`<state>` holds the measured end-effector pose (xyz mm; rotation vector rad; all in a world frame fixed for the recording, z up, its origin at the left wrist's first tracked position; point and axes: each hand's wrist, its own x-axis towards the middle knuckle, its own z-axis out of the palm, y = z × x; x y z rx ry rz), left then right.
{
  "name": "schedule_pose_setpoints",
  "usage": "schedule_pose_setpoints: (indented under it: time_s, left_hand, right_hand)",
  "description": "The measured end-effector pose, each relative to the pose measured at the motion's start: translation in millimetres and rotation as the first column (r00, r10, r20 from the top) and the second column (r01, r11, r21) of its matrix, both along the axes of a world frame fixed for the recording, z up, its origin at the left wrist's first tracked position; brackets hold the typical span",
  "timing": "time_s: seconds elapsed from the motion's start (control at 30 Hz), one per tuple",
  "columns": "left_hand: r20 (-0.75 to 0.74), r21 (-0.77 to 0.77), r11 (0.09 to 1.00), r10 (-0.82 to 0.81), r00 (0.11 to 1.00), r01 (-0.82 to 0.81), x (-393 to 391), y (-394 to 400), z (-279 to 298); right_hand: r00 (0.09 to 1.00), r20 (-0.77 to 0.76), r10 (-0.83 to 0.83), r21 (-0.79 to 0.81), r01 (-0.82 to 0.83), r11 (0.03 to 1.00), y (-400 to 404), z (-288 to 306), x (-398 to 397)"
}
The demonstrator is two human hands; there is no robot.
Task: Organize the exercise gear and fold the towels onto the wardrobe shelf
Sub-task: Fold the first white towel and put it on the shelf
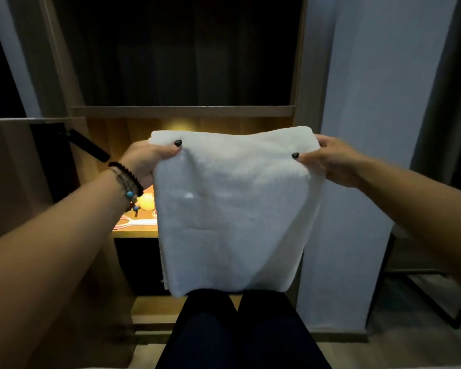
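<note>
**Towel held up before the lit shelf, mid-fold**

A dim room with an open wardrobe (186,75) ahead: dark upper bay, and below it a shelf (135,230) glowing under a warm lamp. On that shelf, mostly hidden, lie a pale round thing (146,202) and some pink-and-white gear (137,223); what they are is too unclear to say.

The towel (232,209) hangs in the air between the person and the shelf, above the person's knees and touching nothing else. The left hand (147,161) pinches its upper left corner, thumb on the near face and fingers behind. The right hand (330,162) pinches the upper right corner the same way. Both arms are stretched forward.

The towel's top edge runs roughly level from hand to hand, slightly higher on the right. Its long axis points down, and layered edges along the left side suggest it is already doubled at least once.

The step in hand looks like folding. The next move probably calls for bringing the two corners together, or halving the hanging length, keeping the edges aligned, then laying the towel flat on the shelf clear of the gear.
</note>
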<state>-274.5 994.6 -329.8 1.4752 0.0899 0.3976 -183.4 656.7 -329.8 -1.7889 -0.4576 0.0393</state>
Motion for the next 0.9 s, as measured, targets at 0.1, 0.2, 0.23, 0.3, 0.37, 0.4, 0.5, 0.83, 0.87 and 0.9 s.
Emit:
schedule_pose_setpoints:
  time_s: [0.1, 0.2, 0.23, 0.3, 0.37, 0.4, 0.5, 0.83, 0.87, 0.9]
  left_hand:
    - [0.054, 0.155, 0.979, 0.122, 0.991, -0.129, 10.0, 1.4, 17.6]
    - [0.109, 0.313, 0.892, 0.306, 0.946, -0.325, 8.7, -4.2, 32.2]
    - [0.100, 0.313, 0.873, 0.362, 0.927, -0.374, 7.9, -6.0, 35.8]
    - [-0.018, 0.218, 0.937, 0.283, 0.959, -0.272, 4.4, -7.0, 43.9]
    - [-0.096, 0.125, 0.992, -0.008, 0.995, 0.020, -6.5, -7.2, 51.7]
    - [-0.104, 0.114, 0.988, -0.094, 0.990, 0.106, -10.7, -6.0, 53.4]
    - [-0.046, 0.217, 0.975, -0.030, 0.998, 0.039, -15.3, -8.1, 51.0]
    - [0.434, 0.354, 0.892, 0.110, 0.894, -0.282, -17.7, -13.4, 19.7]
    - [0.447, 0.344, 0.904, 0.079, 0.891, -0.253, -19.5, -13.0, 21.3]
    - [0.464, 0.324, 0.915, 0.065, 0.883, -0.238, -21.1, -13.5, 24.6]
  right_hand:
    - [0.957, 0.143, -0.253, 0.197, 0.223, 0.955, 8.0, 23.7, 8.4]
    - [0.869, 0.206, -0.449, 0.352, 0.363, 0.863, 15.9, 44.6, 8.3]
    - [0.849, 0.236, -0.473, 0.377, 0.368, 0.850, 16.6, 48.4, 6.3]
    - [0.827, 0.292, -0.480, 0.400, 0.350, 0.847, 15.6, 50.7, 1.8]
    - [0.822, 0.308, -0.479, 0.414, 0.338, 0.845, 10.2, 49.0, 0.6]
    - [0.829, 0.306, -0.468, 0.411, 0.329, 0.850, 6.0, 48.0, 0.6]
    - [0.870, 0.304, -0.389, 0.363, 0.272, 0.891, -7.5, 45.4, -0.7]
    - [0.729, 0.564, -0.388, 0.270, 0.282, 0.921, -28.3, 31.9, -34.5]
    - [0.732, 0.560, -0.387, 0.296, 0.259, 0.919, -27.8, 35.5, -38.1]
    - [0.733, 0.559, -0.386, 0.321, 0.238, 0.917, -26.6, 40.8, -41.5]
